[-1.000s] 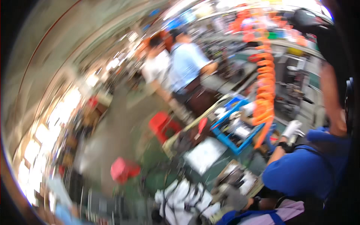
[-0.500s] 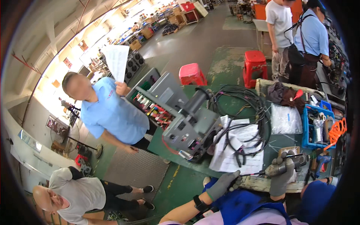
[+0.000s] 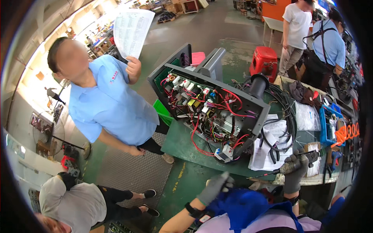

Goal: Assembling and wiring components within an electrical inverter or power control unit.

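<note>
Green workbench [image 3: 182, 143] — open wired chassis [image 3: 211, 108], black cables [image 3: 285, 112], papers [image 3: 268, 147].

Dark-handled screwdriver [image 3: 285, 169], level over bench edge, tip left, beside opened wired cabinet [image 3: 211, 110].

Both hands are covered by grey knitted fabric gloves, matt and coarse: the left hand [image 3: 216, 187] and the right hand [image 3: 294, 171], by which a black-handled metal screwdriver [image 3: 280, 169] is gripped. The dark grey sheet-metal chassis [image 3: 217, 83] appears smooth and matt. Red plastic-insulated wires [image 3: 232, 101] appear glossy. White paper sheets [image 3: 268, 149] are matt.
</note>
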Motion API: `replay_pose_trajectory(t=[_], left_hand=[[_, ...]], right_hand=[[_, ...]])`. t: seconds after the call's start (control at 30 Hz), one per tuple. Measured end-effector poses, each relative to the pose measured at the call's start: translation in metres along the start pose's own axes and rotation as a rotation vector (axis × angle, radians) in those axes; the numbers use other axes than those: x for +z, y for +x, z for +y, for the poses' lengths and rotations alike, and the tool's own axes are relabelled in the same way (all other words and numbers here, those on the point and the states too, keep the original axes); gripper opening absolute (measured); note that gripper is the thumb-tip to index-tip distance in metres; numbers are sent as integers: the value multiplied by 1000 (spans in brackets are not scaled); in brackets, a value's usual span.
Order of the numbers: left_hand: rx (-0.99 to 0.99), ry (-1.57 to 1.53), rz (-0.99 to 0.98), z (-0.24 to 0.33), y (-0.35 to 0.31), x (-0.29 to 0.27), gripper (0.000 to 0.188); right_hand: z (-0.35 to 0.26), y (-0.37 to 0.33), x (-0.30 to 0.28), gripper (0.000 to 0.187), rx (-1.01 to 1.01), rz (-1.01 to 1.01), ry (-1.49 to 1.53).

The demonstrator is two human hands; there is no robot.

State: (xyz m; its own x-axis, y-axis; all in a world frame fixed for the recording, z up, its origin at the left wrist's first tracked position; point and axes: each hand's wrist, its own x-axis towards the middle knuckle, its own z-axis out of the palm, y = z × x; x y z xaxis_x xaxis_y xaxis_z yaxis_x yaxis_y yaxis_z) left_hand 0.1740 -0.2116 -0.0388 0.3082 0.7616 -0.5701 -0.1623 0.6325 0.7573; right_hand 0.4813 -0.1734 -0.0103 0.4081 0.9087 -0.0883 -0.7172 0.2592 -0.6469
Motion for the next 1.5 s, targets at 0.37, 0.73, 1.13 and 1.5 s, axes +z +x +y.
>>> replay_pose_trajectory(t=[0.37,0.73,1.13,1.5], left_hand=[[198,-22,347,27,98,-158,23],[-222,-43,-99,-7,42,-69,52],[-177,33,-317,4,36,-29,36],[131,142,269,14,40,-94,27]], right_hand=[[25,-35,9,21,15,244,-73],[37,-20,20,19,-2,301,-49],[51,0,25,27,85,223,-180],[26,-26,29,35,-137,73,-238]])
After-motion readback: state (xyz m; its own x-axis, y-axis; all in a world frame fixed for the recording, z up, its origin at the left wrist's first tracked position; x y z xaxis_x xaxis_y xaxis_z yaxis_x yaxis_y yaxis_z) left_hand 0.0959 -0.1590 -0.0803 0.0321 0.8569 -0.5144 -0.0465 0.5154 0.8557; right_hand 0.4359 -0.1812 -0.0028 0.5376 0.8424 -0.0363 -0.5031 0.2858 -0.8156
